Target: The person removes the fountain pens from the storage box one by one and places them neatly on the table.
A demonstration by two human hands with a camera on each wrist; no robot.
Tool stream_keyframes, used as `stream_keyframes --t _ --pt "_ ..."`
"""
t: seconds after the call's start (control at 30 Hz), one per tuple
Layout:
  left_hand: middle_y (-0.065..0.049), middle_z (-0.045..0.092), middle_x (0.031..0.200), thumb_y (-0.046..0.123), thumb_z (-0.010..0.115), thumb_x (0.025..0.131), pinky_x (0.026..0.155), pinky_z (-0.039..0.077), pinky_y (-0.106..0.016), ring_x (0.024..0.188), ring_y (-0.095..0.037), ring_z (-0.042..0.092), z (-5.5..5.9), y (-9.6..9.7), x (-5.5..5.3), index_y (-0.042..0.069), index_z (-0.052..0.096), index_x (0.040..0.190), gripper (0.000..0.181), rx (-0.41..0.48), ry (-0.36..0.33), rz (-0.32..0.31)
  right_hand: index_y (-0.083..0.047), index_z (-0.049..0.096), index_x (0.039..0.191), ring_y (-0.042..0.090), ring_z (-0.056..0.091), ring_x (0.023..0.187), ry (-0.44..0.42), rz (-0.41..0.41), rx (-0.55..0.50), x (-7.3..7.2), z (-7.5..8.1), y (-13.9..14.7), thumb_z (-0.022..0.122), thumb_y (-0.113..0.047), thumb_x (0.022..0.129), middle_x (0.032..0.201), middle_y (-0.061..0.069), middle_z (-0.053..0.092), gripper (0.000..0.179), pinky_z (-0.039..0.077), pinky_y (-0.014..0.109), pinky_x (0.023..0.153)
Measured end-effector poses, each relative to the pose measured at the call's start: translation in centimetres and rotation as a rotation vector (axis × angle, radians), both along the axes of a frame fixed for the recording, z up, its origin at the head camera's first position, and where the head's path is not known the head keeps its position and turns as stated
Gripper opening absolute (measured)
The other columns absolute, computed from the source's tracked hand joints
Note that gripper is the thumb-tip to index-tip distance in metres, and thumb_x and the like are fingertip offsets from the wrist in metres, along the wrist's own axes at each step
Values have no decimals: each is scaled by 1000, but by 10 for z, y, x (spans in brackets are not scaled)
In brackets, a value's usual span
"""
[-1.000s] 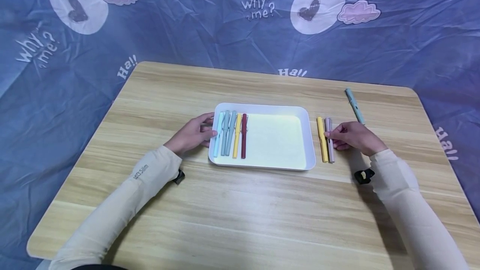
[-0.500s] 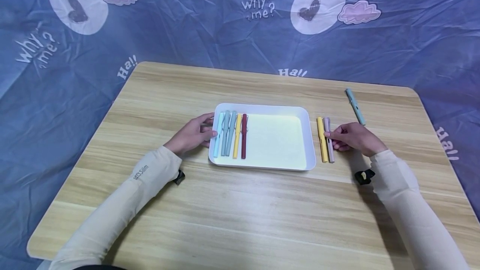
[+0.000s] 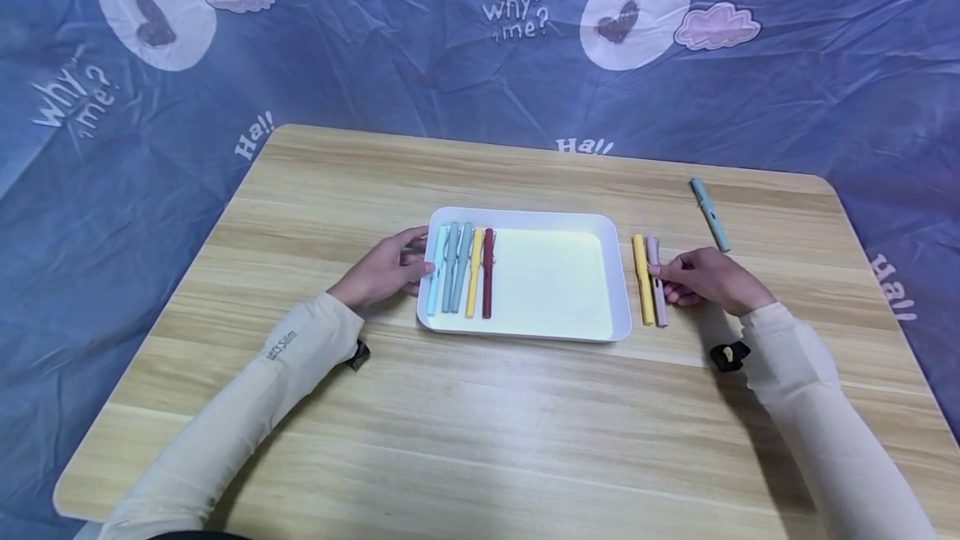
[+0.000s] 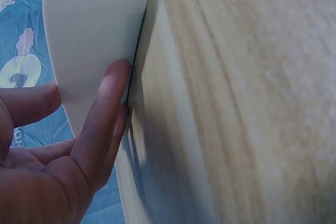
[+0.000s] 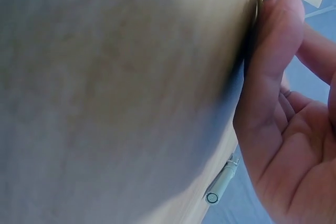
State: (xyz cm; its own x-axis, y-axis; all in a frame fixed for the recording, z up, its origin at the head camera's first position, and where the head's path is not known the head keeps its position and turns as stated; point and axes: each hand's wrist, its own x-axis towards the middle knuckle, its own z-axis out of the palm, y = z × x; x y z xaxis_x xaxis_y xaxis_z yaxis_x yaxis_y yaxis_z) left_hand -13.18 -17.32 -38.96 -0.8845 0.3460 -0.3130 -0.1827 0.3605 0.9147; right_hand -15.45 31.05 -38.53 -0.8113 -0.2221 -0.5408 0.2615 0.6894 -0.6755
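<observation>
In the head view, a white tray (image 3: 555,335) holds a row of several capped pens at its left end: light blue, grey-blue, yellow and a dark red pen (image 3: 488,273). My left hand (image 3: 386,267) grips the tray's left side, thumb at the rim; the left wrist view shows fingers (image 4: 100,108) against the outer wall. Right of the tray, a yellow pen (image 3: 642,282) and a pale purple pen (image 3: 660,307) lie side by side on the table. My right hand (image 3: 705,275) pinches the purple pen near its middle. In the right wrist view that pen is mostly hidden.
A teal pen (image 3: 709,213) lies slanted on the table beyond my right hand. The wooden table (image 3: 480,432) has its back edge against a blue printed cloth (image 3: 420,40).
The purple pen has shifted slightly left under my right hand, close against the yellow pen, which has also edged left. My left hand and the tray have stayed in place.
</observation>
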Motion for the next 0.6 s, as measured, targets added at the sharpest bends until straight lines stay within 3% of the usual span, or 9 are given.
stream_keyframes --t 0.37,0.6 --pt "-28 39 156 0 58 104 89 64 -39 133 -43 52 -1 1 0 -1 21 164 70 28 4 -1 9 64 106 10 65 76 52 14 14 9 6 3 57 -35 109 88 4 67 44 63 26 71" --pt "-29 39 155 0 57 104 86 65 -37 131 -42 54 -3 0 0 -3 22 163 68 25 22 -7 11 63 109 12 67 80 60 29 -2 14 11 7 55 -28 110 93 8 69 40 64 28 74"
